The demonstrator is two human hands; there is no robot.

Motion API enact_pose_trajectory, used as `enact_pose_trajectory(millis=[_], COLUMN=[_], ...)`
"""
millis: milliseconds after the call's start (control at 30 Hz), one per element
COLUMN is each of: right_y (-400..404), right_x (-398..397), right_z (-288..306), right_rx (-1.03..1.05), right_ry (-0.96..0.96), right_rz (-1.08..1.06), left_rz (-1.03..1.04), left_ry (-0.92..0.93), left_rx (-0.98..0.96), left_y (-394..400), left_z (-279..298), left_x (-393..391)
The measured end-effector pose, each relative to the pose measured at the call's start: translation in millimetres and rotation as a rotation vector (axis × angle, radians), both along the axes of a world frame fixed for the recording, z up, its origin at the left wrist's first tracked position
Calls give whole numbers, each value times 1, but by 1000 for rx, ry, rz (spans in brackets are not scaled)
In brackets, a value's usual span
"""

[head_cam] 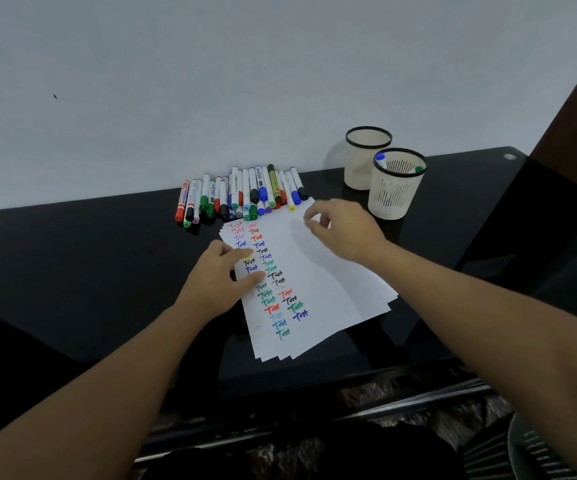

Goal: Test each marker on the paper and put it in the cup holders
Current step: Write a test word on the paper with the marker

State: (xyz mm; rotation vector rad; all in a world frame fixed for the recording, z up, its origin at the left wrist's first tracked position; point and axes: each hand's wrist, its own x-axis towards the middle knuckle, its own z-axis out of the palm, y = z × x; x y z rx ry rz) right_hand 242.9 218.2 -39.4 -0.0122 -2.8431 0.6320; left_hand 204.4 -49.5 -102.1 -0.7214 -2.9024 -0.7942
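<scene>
Presently on the black counter (72, 258): a fanned stack of white paper (328, 289) marked down its left half with coloured "Test" words; a heap of capped markers (245, 194) lying just beyond the paper's far edge, their long axes running roughly away from the person, toward the wall; two cream cup holders at far right, the near cup holder (392, 188) holding at least a blue-capped and a green-capped marker, the far cup holder (363, 157) showing nothing inside from this angle. Left hand (223, 278): fingers extended, flat on the paper's left margin, pinning the sheets. Right hand (340, 228): raised over the paper's far right corner, fingers loosely curled, seemingly holding nothing, though whether the fingertips nip the sheet's corner cannot be told. Relation of note: the heap lies ahead and leftward of the right hand, which is the nearer and the free one; judged best placed to fetch the next marker
</scene>
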Motion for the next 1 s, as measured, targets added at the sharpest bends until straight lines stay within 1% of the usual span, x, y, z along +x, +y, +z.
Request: enact_pose_trajectory(millis=[67, 133, 200, 367, 533, 667, 733, 833, 1000], right_y=[-6, -8, -8, -3, 8, 7, 6, 7, 9], right_x=[-12, -25, -39, -76, -106, -117, -118, -115, -106], right_z=[-12, -21, -27, -36, -38, -39, -40, -40, -43], right_rx=[14, 22, 29, 44, 123, 209, 231, 191, 204], right_ry=[-134, -200, -207, -134, -227, -264, -254, -170, -74], right_rz=[19, 33, 23, -58, -162, -165, -162, -179, -246], left_rz=[10, 10, 13, 2, -3, 1, 2, 2, -1], left_ry=[32, 77, 82, 95, 105, 106, 105, 106, 113], left_rx=[23, 38, 53, 86, 114, 110, 111, 109, 115], left_y=[-3, -3, -4, -4, -5, -5, -4, -5, -4], left_z=[-6, -12, -15, -18, -21, -22, -22, -22, -22], left_x=[0, 1, 0, -2, -4, -5, -5, -6, -6])
